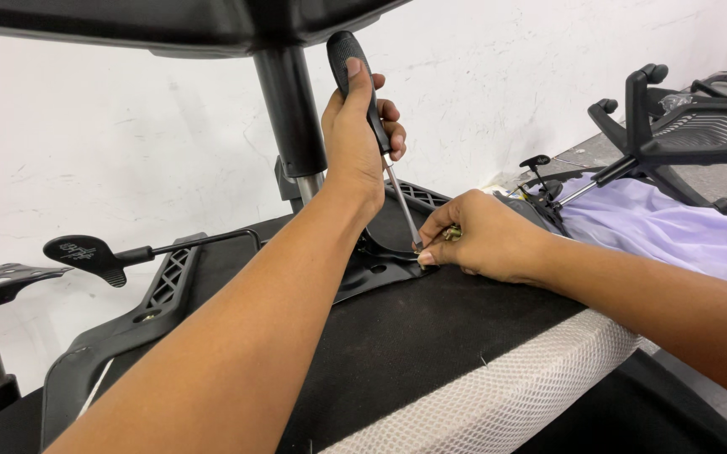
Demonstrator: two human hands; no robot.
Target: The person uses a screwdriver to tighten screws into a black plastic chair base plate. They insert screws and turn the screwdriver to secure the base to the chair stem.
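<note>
Hands are seen from above, working on an upturned office chair seat [431, 336]. A screwdriver [369, 118] is gripped in the left hand [357, 139], fingers wrapped around its black handle, thumb laid along the top. The steel shaft is held steeply tilted, its tip lowered onto the black metal plate [376, 265] fixed to the seat's black underside. The right hand [477, 237] is rested on the seat just beside the tip, its fingertips pinched around a small screw [452, 232] that is mostly hidden. A white mesh edge [506, 391] is shown along the near side of the seat. Behind the left hand, a black gas column [289, 109] is seen rising from the plate to a dark base overhead. A lever [111, 252] with a flat black paddle is extended to the left. A black armrest bracket [141, 315] is attached at the seat's left edge. To the right, a lilac cloth [666, 227] is spread out, with a black chair base [683, 126] lying beyond it. A white wall [128, 134] fills the background.
</note>
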